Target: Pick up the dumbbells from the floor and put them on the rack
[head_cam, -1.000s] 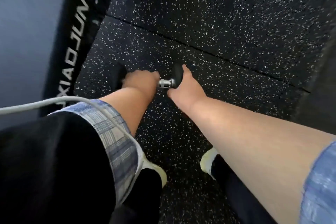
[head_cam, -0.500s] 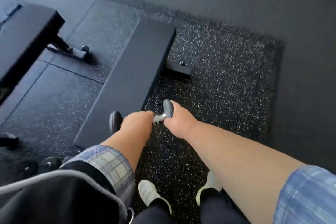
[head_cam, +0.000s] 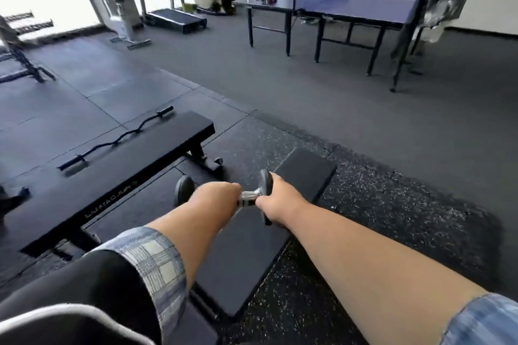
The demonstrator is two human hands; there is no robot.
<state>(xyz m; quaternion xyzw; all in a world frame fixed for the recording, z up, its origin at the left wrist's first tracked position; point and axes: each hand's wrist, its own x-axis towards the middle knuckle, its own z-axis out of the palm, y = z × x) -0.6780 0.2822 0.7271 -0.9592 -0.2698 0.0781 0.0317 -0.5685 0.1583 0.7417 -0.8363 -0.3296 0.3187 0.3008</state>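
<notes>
A small dumbbell [head_cam: 248,198] with black end weights and a chrome handle is held in the air in front of me, lying left to right. My left hand [head_cam: 217,197] is closed around the left part of the handle. My right hand [head_cam: 280,202] grips the right end, fingers wrapped on the black head. The left head shows just past my left fist. A black rack [head_cam: 19,56] stands at the far left edge, blurred.
Two black flat benches lie below my hands, one [head_cam: 112,173] to the left and one [head_cam: 252,235] under my arms. A curl bar [head_cam: 117,138] rests on the floor beyond. A blue table-tennis table [head_cam: 350,5], a treadmill [head_cam: 168,17] and other machines stand at the back.
The dumbbell has come up off the speckled floor in both hands. My view has swung up from the floor to the room.
</notes>
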